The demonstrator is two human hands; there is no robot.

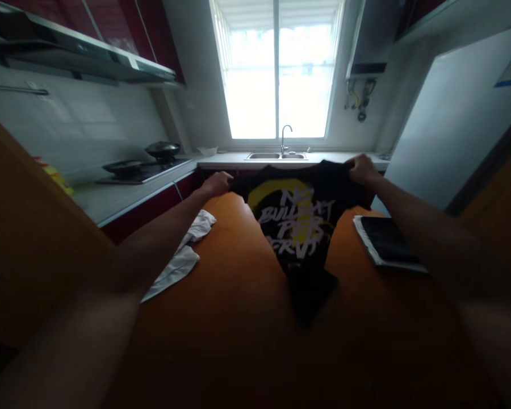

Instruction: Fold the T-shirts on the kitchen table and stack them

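A black T-shirt [300, 227] with white lettering and a yellow print hangs stretched between my two hands above an orange table [238, 318]. My left hand [217, 183] grips its left shoulder and my right hand [361, 168] grips its right shoulder. Both arms are held out far in front of me. The shirt's lower end droops in a narrow bunch down to the table surface.
A crumpled white cloth [183, 255] lies on the table's left side, and folded dark and white garments [385, 241] are stacked at the right. Behind are a counter with a stove and pans [142, 165], a sink [276, 155] under the window, and a white fridge [455, 125].
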